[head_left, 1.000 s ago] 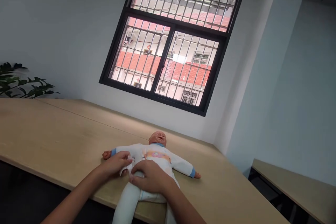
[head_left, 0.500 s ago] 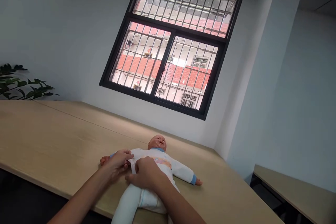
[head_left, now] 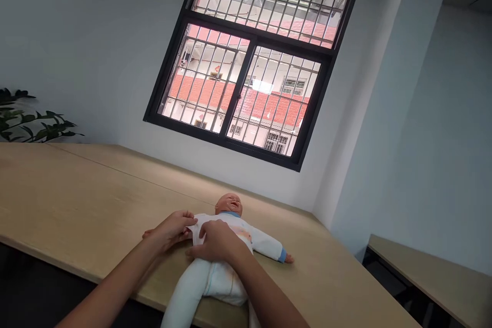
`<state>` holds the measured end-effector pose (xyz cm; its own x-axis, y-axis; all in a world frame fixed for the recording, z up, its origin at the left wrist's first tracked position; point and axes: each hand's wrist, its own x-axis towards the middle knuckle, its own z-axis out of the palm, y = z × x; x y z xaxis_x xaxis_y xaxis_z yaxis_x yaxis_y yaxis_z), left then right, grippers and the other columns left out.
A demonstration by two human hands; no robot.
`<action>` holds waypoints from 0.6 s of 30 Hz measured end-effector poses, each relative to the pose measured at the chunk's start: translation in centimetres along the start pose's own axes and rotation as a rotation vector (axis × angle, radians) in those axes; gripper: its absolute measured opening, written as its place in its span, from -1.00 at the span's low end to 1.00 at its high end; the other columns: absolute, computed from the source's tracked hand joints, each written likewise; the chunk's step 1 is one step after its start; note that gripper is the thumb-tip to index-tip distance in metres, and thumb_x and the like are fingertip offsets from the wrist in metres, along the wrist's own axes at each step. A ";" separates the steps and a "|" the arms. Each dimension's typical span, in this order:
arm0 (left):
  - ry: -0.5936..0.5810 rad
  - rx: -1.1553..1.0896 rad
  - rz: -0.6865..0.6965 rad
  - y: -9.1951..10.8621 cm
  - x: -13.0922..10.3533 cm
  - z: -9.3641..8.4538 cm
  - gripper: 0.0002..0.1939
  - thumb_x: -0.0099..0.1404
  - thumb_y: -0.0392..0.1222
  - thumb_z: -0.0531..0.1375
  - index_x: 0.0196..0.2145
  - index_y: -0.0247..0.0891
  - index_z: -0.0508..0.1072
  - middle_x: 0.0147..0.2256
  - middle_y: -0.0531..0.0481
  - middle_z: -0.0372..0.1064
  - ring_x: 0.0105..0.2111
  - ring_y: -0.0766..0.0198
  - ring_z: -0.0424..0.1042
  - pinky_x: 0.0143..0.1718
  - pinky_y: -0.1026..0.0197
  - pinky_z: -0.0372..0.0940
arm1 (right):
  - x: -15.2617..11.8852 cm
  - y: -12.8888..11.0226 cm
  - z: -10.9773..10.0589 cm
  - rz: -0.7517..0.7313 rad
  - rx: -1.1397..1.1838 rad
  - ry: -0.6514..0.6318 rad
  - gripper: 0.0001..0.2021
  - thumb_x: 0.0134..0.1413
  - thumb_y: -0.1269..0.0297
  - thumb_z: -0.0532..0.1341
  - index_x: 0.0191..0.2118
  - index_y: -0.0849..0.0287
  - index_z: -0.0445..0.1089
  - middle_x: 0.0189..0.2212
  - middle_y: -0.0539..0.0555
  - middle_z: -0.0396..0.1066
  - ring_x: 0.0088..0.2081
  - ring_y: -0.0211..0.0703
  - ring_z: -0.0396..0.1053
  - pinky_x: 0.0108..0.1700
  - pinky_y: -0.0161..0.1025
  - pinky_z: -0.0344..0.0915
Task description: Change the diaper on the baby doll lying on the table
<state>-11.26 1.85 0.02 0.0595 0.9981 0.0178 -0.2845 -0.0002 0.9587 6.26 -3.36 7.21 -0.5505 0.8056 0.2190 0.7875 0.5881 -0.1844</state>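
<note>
A baby doll (head_left: 230,238) in white clothes lies face-up on a wooden table (head_left: 77,200). The left hand (head_left: 169,230) pinches cloth at its shoulder; the right hand (head_left: 217,243) presses flat on its chest, best kept steady while the fabric is eased.

Baby doll (head_left: 226,246) lies face-up on wooden table (head_left: 77,200), head toward wall, legs over near edge. Doll wears white suit w/ blue cuffs. Left hand (head_left: 171,230) grips the suit fabric at doll's side; right hand (head_left: 215,242) lies flat on torso, fingers touching same fabric. Barred window (head_left: 249,61) above. Plant (head_left: 26,123) at far left. Second table (head_left: 430,277) at right.
</note>
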 end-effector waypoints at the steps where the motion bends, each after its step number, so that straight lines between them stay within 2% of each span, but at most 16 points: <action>1: -0.004 0.015 0.000 0.3 0.0 0.4 -0.68 -0.12 -0.19 0.38 -0.48 -0.24 0.29 -0.60 0.16 0.27 -0.64 0.47 0.18 -0.59 0.38 0.13 | 0.5 0.1 0.4 -0.011 0.025 0.018 -0.64 -0.13 -0.07 0.31 -0.37 0.16 0.51 -0.52 -0.01 0.40 -0.49 -0.28 0.23 -0.49 -0.32 0.01; 5: -0.046 0.003 0.005 1.1 -0.6 1.5 -0.70 -0.10 -0.22 0.38 -0.45 -0.24 0.33 -0.55 0.12 0.33 -0.55 0.39 0.30 -0.48 0.34 0.25 | 2.2 1.2 1.6 -0.030 0.170 0.022 -0.69 0.06 0.08 0.20 -0.52 0.23 0.40 -0.63 -0.05 0.27 -0.55 -0.36 0.09 -0.51 -0.32 -0.08; 10: -0.158 -0.078 -0.003 1.1 -1.4 1.7 -0.70 -0.07 -0.26 0.39 -0.36 -0.26 0.41 -0.38 0.04 0.44 -0.35 0.34 0.42 -0.19 0.28 0.35 | 2.5 2.7 1.1 -0.006 0.258 -0.009 -0.82 -0.03 0.27 0.21 -0.56 0.25 0.35 -0.66 -0.07 0.24 -0.55 -0.36 0.10 -0.51 -0.34 -0.06; 14: -0.234 -0.105 -0.029 1.6 -1.6 1.6 -0.68 -0.04 -0.26 0.40 -0.29 -0.26 0.45 -0.34 0.01 0.46 -0.23 0.26 0.46 0.00 0.17 0.34 | 2.5 3.4 0.5 0.044 0.345 -0.095 -0.90 -0.06 0.32 0.19 -0.48 0.23 0.38 -0.60 -0.03 0.36 -0.56 -0.33 0.23 -0.52 -0.37 0.03; 16: -0.269 -0.103 -0.026 2.0 -1.7 1.7 -0.66 -0.03 -0.27 0.40 -0.26 -0.25 0.46 -0.34 0.01 0.47 -0.21 0.25 0.46 0.01 0.17 0.33 | 2.8 3.8 0.6 0.058 0.399 -0.127 -0.90 -0.05 0.32 0.18 -0.46 0.23 0.38 -0.60 -0.01 0.38 -0.57 -0.31 0.28 -0.53 -0.39 0.07; 18: -0.261 -0.058 -0.013 2.3 -1.7 1.9 -0.67 -0.01 -0.25 0.40 -0.26 -0.25 0.46 -0.32 0.02 0.46 -0.26 0.30 0.45 -0.07 0.23 0.35 | 3.2 4.2 1.0 0.072 0.426 -0.131 -0.90 -0.05 0.34 0.16 -0.46 0.24 0.39 -0.61 0.00 0.39 -0.56 -0.30 0.32 -0.53 -0.41 0.10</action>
<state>-10.16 0.07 2.71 0.3064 0.9481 0.0855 -0.3361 0.0237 0.9415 7.55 1.80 6.22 -0.5506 0.8316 0.0731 0.6555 0.4849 -0.5789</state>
